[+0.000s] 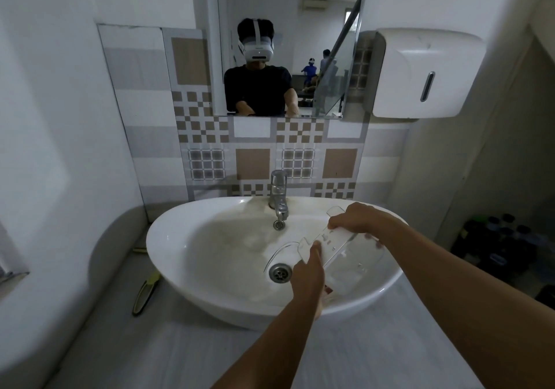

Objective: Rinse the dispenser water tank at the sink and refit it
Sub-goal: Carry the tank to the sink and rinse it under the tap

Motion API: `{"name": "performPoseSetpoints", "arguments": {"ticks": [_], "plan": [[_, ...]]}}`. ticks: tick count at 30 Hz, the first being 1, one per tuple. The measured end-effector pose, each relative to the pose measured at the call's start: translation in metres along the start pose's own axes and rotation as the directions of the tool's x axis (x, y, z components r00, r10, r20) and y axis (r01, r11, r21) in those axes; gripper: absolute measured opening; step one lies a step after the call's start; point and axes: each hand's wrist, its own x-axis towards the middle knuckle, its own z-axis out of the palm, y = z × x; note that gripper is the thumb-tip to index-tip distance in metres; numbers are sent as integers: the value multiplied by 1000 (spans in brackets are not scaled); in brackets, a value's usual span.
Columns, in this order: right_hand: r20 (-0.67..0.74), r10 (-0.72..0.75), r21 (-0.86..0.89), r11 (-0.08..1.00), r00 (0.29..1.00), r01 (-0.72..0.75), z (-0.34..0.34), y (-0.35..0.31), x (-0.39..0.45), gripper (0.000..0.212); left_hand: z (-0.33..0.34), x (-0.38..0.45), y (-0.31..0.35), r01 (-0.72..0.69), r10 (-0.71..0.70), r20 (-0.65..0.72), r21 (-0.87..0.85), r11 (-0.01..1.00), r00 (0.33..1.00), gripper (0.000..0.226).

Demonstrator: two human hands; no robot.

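A clear plastic water tank [351, 259] is held tilted over the right half of the white oval sink [186, 238]. My left hand [309, 277] grips its near edge, thumb on the flat top panel. My right hand [357, 219] holds the far end of that panel. The chrome tap [278, 199] stands at the sink's back middle, its spout to the left of the tank; no water stream shows. The drain [280, 273] lies just left of my left hand.
A mirror [288, 43] hangs above the tiled backsplash, and a white paper towel dispenser [426, 73] is on the right wall. A yellow-black object [145, 294] lies on the grey counter left of the sink. Dark items [498, 247] sit low at the right.
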Motion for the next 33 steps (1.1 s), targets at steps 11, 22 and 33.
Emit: {"name": "performPoseSetpoints", "arguments": {"ticks": [11, 22, 33], "plan": [[-6, -18, -18, 1000, 1000, 18, 1, -1, -2, 26, 0, -4, 2, 15, -15, 0, -4, 1000, 1000, 50], [5, -31, -49, 998, 999, 32, -1, -2, -4, 26, 0, -7, 3, -21, 22, -35, 26, 999, 999, 57], [-1, -39, -85, 996, 999, 39, -2, -1, -3, 28, 1, -10, 4, -42, 45, -35, 88, 995, 998, 58]]}}
